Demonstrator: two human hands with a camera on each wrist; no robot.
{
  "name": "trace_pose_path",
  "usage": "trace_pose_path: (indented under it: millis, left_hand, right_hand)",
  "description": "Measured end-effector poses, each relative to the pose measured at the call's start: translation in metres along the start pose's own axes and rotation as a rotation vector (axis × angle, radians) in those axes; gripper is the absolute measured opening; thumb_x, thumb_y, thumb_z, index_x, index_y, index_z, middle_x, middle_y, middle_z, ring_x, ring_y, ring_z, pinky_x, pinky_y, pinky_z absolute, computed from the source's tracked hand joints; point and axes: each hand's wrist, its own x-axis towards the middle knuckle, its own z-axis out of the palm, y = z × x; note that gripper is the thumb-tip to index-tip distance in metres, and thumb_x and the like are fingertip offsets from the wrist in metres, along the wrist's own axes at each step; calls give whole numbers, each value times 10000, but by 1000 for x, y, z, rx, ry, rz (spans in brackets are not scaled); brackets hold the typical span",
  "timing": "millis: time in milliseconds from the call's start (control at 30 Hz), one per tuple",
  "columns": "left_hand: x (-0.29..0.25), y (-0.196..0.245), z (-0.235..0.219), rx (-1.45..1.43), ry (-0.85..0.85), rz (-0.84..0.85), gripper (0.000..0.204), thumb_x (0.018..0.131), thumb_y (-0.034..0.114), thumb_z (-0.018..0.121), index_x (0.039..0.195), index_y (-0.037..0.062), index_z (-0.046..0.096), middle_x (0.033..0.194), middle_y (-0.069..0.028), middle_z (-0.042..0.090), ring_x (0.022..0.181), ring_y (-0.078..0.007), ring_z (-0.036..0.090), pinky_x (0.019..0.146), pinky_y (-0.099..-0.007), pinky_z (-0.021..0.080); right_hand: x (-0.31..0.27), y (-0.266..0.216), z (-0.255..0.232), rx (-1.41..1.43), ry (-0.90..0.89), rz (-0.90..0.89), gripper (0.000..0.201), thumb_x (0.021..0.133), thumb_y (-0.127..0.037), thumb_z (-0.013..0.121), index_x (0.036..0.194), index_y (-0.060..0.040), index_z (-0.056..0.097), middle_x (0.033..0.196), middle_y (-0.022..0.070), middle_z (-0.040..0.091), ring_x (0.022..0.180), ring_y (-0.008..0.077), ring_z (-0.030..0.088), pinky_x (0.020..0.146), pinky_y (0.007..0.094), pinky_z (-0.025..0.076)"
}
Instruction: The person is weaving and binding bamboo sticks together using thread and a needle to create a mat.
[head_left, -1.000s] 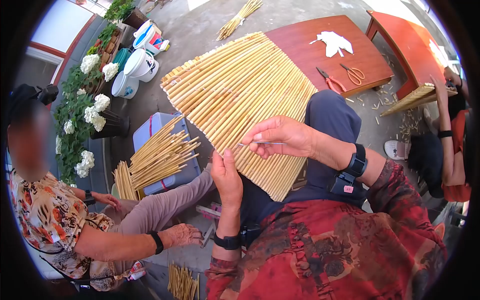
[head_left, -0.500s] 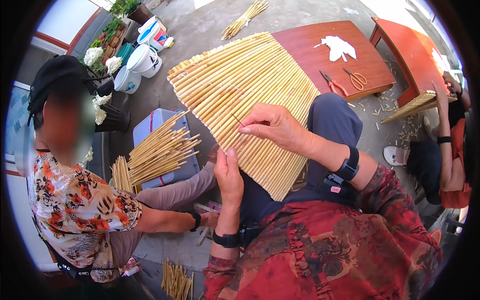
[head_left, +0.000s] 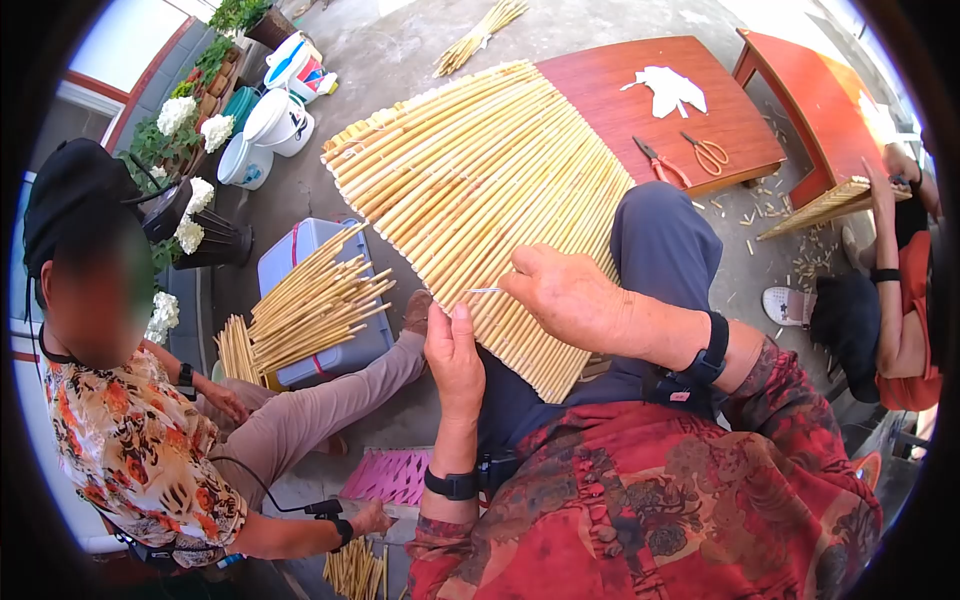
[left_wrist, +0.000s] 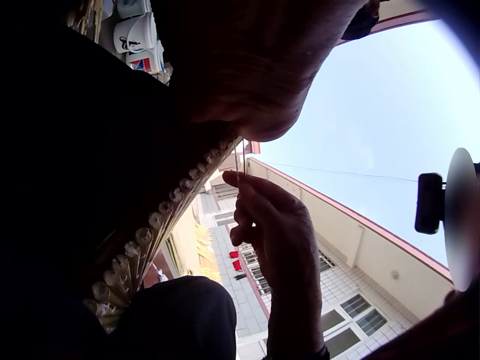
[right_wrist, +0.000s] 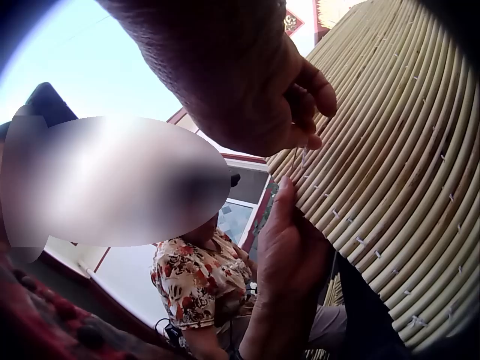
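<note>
A mat of thin yellow sticks (head_left: 480, 190), stitched with white thread, lies across the lap and a low red table. My left hand (head_left: 455, 360) grips its near left edge, thumb on top and the other fingers underneath. My right hand (head_left: 570, 295) is just right of that thumb, over the mat, pinching a thin metal needle (head_left: 484, 290) that points at the edge. In the right wrist view white stitches cross the mat (right_wrist: 397, 165), and thread hangs below the right fingertips. The left wrist view shows the right hand (left_wrist: 281, 232) pinching the needle beside the stick ends.
Pliers (head_left: 660, 162), scissors (head_left: 706, 155) and a white cloth (head_left: 667, 90) lie on the red table (head_left: 740, 150). Loose sticks (head_left: 320, 300) rest on a lidded bin (head_left: 350, 350) at the left. One person (head_left: 140, 450) sits at the left, another at the far right. Buckets stand behind.
My right hand rose off the mat with the needle, then came back down close to the left thumb. The left hand keeps its grip. The person at the left leaned in, then back.
</note>
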Motion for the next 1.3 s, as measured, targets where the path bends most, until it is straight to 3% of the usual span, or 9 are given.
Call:
trace_pose_path:
  millis: [400,600,700,767,900,967,1067,1167,1300]
  left_hand:
    - [-3,-1,0,14,26,16,316,930,153,362,1175,-40,409,1090,-87,523,975,-118,494,831,-243,388]
    - [-4,5,1,78,43,-48,319,925,157,377,1175,-38,415,1091,-84,524,971,-113,494,828,-236,384]
    - [-3,3,3,-14,28,45,329,920,144,385,1192,-40,405,1111,-87,515,992,-117,483,845,-238,373]
    - [-5,1,0,-58,11,-5,340,915,132,391,1206,-43,393,1128,-91,507,1011,-120,474,861,-241,364]
    - [-3,0,0,-20,11,45,344,913,130,396,1208,-45,391,1127,-93,505,1001,-120,478,852,-238,369]
    - [-3,3,0,-53,-13,-3,342,912,127,394,1208,-44,391,1125,-88,504,986,-115,483,839,-232,377]
    - [-5,4,-2,17,8,-75,336,912,129,393,1202,-40,399,1096,-72,516,922,-90,493,776,-206,392]
    - [-3,0,1,-34,30,0,329,911,134,394,1194,-34,410,1060,-55,528,857,-64,491,710,-181,389]
    - [-3,1,0,-62,30,-27,325,911,138,397,1188,-31,418,1041,-47,534,820,-51,485,674,-168,380]
  right_hand:
    - [5,0,-3,-61,-21,-57,275,684,-58,532,956,-65,567,733,70,486,723,228,550,557,341,470]
    - [15,-3,-2,-56,-45,-89,202,689,-99,532,888,-76,565,725,56,494,721,215,556,535,331,472]
    - [16,-3,-2,-53,-21,-106,168,695,-104,527,857,-77,560,723,55,500,715,217,561,533,329,473]
    - [13,-1,-2,56,-82,-64,157,685,-87,524,831,-48,569,765,82,542,775,247,578,611,352,484]
    - [9,6,3,135,-68,-41,184,737,-114,514,901,-72,586,755,76,544,764,242,577,626,344,478]
    - [8,15,13,328,-1,-20,191,785,-153,513,950,-97,591,749,69,548,748,237,577,624,340,475]
    - [7,19,24,388,54,-26,174,815,-180,510,946,-98,591,744,70,550,731,239,578,619,337,474]
    - [6,22,26,390,88,-70,165,790,-121,568,942,-63,593,736,87,561,689,247,580,588,316,472]
    - [7,19,27,379,85,-53,169,791,-116,566,949,-60,592,765,95,574,712,255,586,604,317,478]
